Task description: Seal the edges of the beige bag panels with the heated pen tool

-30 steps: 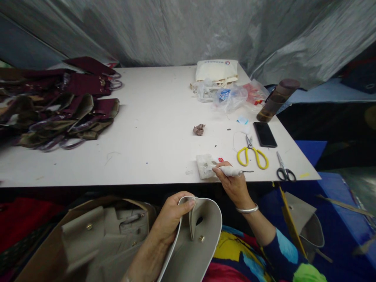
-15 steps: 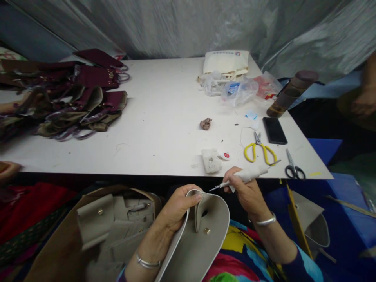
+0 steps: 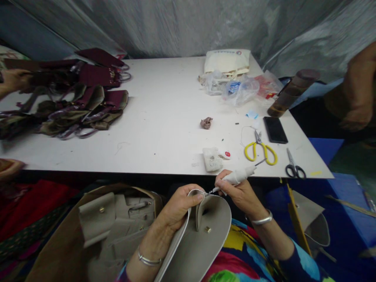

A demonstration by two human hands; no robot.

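Observation:
My left hand (image 3: 179,205) pinches the top edge of a grey-beige leather-like bag piece (image 3: 210,219), thumb on the near side. The piece is bent into a curve, with a small gold clasp (image 3: 208,230) on its inner face. In my right hand (image 3: 239,194) is a thin-tipped tool with a white-wrapped handle (image 3: 237,176), its fingers closed round the grip. The tool's tip meets the edge of the piece right beside my left thumb. Whether it has gone into the material I cannot tell.
Yellow-handled scissors (image 3: 261,150), black scissors (image 3: 294,166), a phone (image 3: 275,130) and a bottle (image 3: 293,94) lie or stand at the right. Maroon bags (image 3: 96,76) pile at left near another person's hand (image 3: 16,82). A box (image 3: 64,246) of grey pieces is below.
My right hand has moved left and brought the tool's tip onto the piece's edge. My left hand keeps its hold. At left, another person's hand has moved up over the maroon bags.

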